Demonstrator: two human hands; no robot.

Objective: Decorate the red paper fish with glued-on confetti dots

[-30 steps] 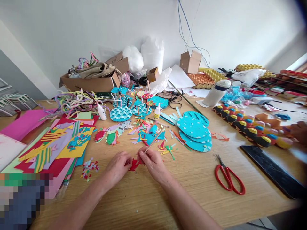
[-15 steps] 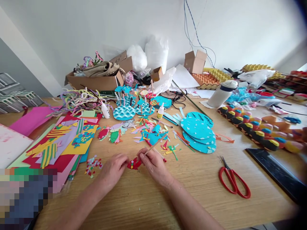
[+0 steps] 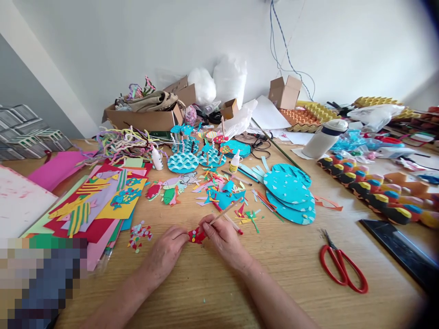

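Observation:
A small red paper fish [image 3: 196, 236] with coloured dots lies low over the table between my hands. My left hand [image 3: 167, 250] has its fingertips closed on the fish's left end. My right hand [image 3: 221, 237] pinches a thin wooden stick [image 3: 226, 210], which slants up to the right; its fingers touch the fish's right end, and its lower tip is hidden. Left of my left hand lies a pile of tiny paper bits [image 3: 140, 234]. Beyond my hands are paper scraps [image 3: 224, 194] and cut paper fish [image 3: 169, 194]. A red pencil-like stick [image 3: 236, 227] lies behind my right hand.
Red-handled scissors [image 3: 343, 267] and a black flat device [image 3: 391, 246] lie at the right. Blue paper discs [image 3: 290, 185], two glue bottles [image 3: 234, 162] and wavy blue stands [image 3: 183, 163] are farther back. Stacked coloured paper [image 3: 99, 230] is at the left, a white bottle [image 3: 324, 139] at the back right.
The whole view has shifted slightly, so things appear a little farther right. Both hands stay at the red fish, and the stick remains in my right hand.

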